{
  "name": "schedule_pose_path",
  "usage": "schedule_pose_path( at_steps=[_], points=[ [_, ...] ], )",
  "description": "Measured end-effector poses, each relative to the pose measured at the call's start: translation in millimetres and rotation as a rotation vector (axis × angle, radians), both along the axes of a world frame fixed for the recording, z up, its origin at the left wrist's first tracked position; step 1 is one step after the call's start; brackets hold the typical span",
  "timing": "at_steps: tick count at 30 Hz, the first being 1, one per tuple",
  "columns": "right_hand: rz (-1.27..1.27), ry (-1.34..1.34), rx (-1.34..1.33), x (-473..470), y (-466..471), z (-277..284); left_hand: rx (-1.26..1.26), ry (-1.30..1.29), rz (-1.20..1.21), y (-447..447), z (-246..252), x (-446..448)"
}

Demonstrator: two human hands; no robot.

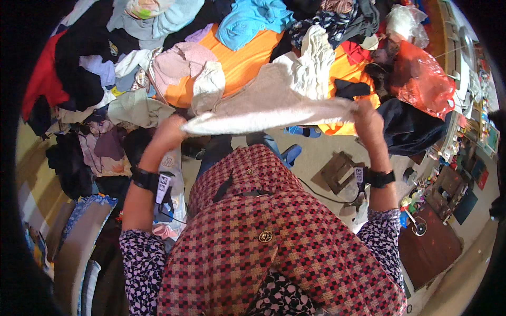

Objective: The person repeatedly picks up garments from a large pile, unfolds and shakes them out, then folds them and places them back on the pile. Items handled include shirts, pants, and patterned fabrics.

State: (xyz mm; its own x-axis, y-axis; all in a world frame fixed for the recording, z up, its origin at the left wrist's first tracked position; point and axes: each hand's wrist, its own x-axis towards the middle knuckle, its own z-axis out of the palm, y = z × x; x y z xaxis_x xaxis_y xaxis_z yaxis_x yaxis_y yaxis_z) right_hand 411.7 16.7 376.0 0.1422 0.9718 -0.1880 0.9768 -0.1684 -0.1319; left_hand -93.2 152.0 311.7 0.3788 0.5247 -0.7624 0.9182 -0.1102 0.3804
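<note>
A pale beige-and-white garment (261, 94) is stretched out in front of me, its near edge pulled into a long band. My left hand (168, 132) is closed around one end of that edge. At the other end, my right hand (367, 118) grips the cloth. Its far side slopes away over the heaped clothes, next to a white crinkled cloth (316, 65). Beneath it lies a bright orange cloth (247, 53). A pinkish garment (182, 63) rests just beyond my left hand. The held edge looks blurred.
More clothes are piled around, including a light blue shirt (253, 23) and a black garment (411, 126). A red plastic bag (421, 79) sits at the right. On the floor are a blue slipper (291, 155) and a brown board (429, 245). Dark cables hang from both wrist bands.
</note>
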Motion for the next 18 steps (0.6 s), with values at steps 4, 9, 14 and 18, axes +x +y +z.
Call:
schedule_pose_path(
  at_steps=[4, 9, 14, 18],
  points=[
    [-0.101, 0.207, 0.374, 30, 70, 74, 0.749, -0.253, 0.037, 83, 77, 14],
    [-0.408, 0.595, 0.838, 33, 90, 216, 1.113, -0.553, 0.151, 170, 220, 14],
    [-0.446, 0.558, 1.132, 6, 30, 275, 1.167, -0.690, 0.163, 152, 294, 13],
    [-0.423, 0.596, 0.982, -11, -41, 255, 1.430, -0.466, 0.164, 100, 268, 6]
  ],
)
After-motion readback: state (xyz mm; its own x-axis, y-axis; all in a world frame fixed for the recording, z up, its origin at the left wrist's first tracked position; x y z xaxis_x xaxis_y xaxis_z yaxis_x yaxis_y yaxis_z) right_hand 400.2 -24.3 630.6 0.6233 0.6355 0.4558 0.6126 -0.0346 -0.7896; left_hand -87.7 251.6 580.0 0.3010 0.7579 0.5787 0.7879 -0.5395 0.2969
